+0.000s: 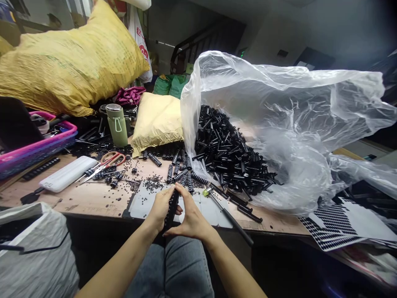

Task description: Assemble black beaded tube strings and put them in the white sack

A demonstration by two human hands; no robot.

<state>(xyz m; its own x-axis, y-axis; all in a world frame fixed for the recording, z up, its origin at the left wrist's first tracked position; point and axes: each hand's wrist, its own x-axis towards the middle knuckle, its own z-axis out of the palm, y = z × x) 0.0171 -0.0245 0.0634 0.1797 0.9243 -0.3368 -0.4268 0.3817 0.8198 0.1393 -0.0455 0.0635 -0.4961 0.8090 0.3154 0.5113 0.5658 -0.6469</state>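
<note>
At the table's front edge I grip a long black ridged plastic strip [171, 208] between both hands. My left hand [160, 207] is closed round its left side, thumb on top. My right hand [190, 215] presses against its right side, fingers together. Just beyond lie several similar black ridged strips [181, 170] and a scatter of tiny black beads [151, 183] on the wooden table [93, 198]. A big heap of black plastic tubes [228, 153] spills out of a clear plastic bag [288, 124].
A small hammer with a yellow-green head [228, 215] lies right of my hands. Scissors [105, 162], a white flat case [68, 174], a green bottle [117, 125], a pink basket [34, 150], yellow sacks [71, 62] and perforated sheets [335, 221] surround the work spot.
</note>
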